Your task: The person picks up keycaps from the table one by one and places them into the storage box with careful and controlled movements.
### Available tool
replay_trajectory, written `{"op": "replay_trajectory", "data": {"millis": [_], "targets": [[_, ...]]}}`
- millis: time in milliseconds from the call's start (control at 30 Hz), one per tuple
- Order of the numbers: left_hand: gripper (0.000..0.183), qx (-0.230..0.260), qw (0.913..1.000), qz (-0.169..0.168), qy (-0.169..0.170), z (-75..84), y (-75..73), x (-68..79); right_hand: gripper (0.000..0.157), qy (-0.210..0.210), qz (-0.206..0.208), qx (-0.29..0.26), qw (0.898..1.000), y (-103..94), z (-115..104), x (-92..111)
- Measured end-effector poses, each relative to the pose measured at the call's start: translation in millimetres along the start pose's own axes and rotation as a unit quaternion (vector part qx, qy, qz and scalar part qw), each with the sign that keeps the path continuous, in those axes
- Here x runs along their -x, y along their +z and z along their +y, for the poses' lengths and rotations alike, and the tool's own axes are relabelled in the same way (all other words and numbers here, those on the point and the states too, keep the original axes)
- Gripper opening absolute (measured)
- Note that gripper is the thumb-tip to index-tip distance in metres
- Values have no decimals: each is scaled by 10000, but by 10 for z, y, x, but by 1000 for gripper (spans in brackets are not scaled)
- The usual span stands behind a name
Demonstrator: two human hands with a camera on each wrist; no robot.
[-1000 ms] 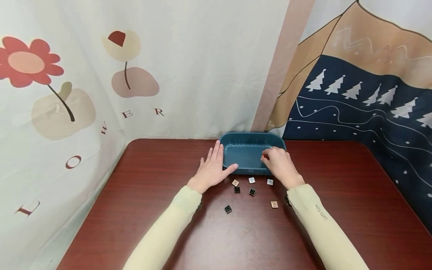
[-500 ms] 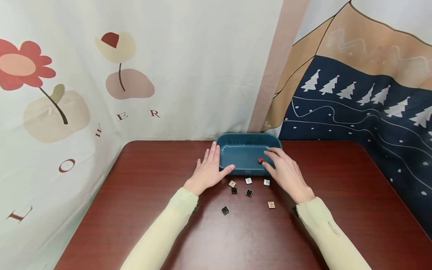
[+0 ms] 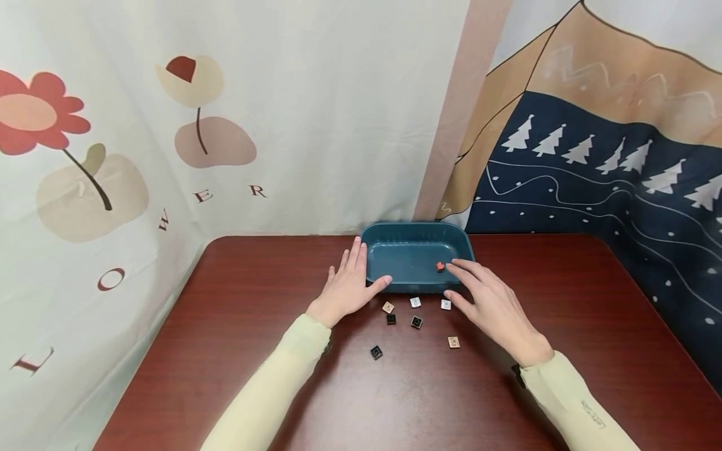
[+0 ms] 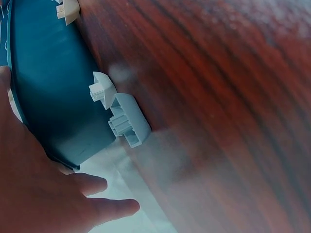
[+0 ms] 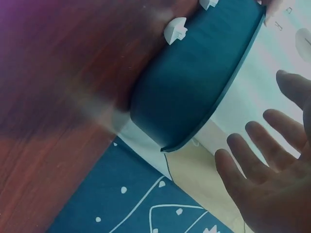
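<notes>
A small red keycap [image 3: 440, 267] lies inside the blue-green tray [image 3: 412, 288], toward its right end. Just right of it, my right hand [image 3: 499, 310] hovers over the tray's front right corner, fingers extended and holding nothing. My left hand [image 3: 346, 287] rests against the tray's left side with fingers spread and thumb along the front rim. In front of the tray lie two whitish keycaps [image 3: 415, 302], two beige keycaps [image 3: 454, 342] and several black keycaps [image 3: 416, 322]. The left wrist view shows pale keycaps [image 4: 130, 120] with their stems visible, beside the tray wall.
The dark red wooden table [image 3: 254, 300] carries the tray at its back edge. Directly behind stands a pale printed curtain [image 3: 327, 156], with a navy and tan patterned cloth [image 3: 564, 181] to the right.
My right hand has let go of the red keycap, which now lies in the tray. That hand has opened and drawn back to the right and nearer. My left hand stays at the tray.
</notes>
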State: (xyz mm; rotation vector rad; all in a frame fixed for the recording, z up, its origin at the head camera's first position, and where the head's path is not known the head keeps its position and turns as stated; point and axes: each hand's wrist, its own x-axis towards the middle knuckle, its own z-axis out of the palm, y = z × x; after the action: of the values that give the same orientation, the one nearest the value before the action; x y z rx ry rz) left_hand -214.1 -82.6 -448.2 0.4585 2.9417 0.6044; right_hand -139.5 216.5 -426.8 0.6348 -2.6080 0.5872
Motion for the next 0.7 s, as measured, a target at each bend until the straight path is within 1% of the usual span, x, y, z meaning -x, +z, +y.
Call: {"op": "replay_trajectory", "data": {"millis": [233, 400, 700], "targets": [[102, 112, 9999, 3, -10, 5, -5, 2, 58, -414, -139, 82, 9990, 16, 11, 132], [103, 126, 9999, -17, -19, 8, -3, 7, 59, -656, -268, 66, 9975, 38, 47, 204], [106, 70, 10000, -65, 22, 7, -14, 9, 44, -967, -425, 166, 9943, 92, 22, 195]]}}
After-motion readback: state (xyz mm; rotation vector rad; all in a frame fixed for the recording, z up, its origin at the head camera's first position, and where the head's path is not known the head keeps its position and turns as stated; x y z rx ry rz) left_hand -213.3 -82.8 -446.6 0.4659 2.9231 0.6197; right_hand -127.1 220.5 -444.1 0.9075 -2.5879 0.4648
